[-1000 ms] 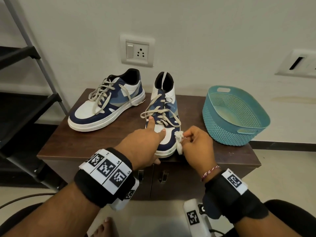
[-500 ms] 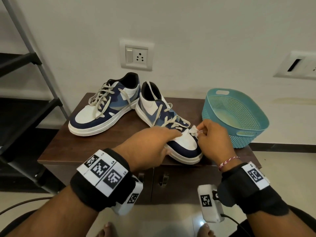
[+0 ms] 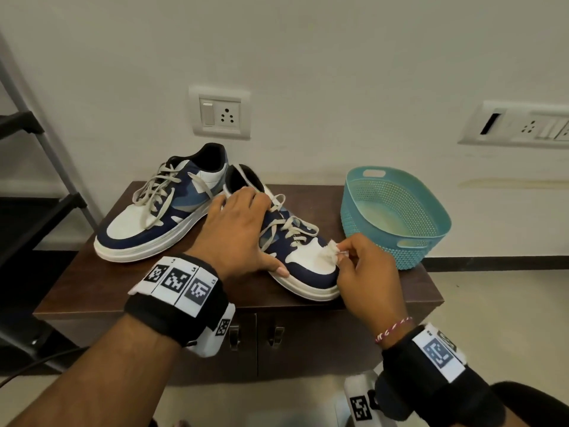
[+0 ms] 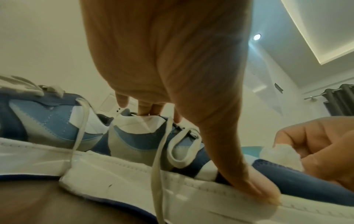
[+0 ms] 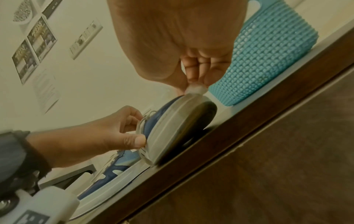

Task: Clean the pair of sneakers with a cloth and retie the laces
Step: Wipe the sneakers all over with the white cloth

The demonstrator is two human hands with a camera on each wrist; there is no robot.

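A: Where's the near sneaker [image 3: 303, 266]?
B: On the table [image 3: 92, 282], left of the teal basket [image 3: 397, 217]. Left hand [image 3: 237, 232] clasps it, thumb on the sole.
A: The right hand [image 3: 366, 269]?
B: Pinching the white cloth [image 3: 332, 250] against its toe.

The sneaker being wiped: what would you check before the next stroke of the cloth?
1. Near sneaker steadied: ok, left hand grips it, thumb on the sole edge.
2. Cloth held: ok, pinched in the right hand.
3. Cloth on the toe cap: ok, touching the white part.
4. Laces clear of the cloth: ok, but untied.
5. Sneaker flat on the cabinet: not ok, the toe end is lifted.
6. Cloth damp: cannot tell.
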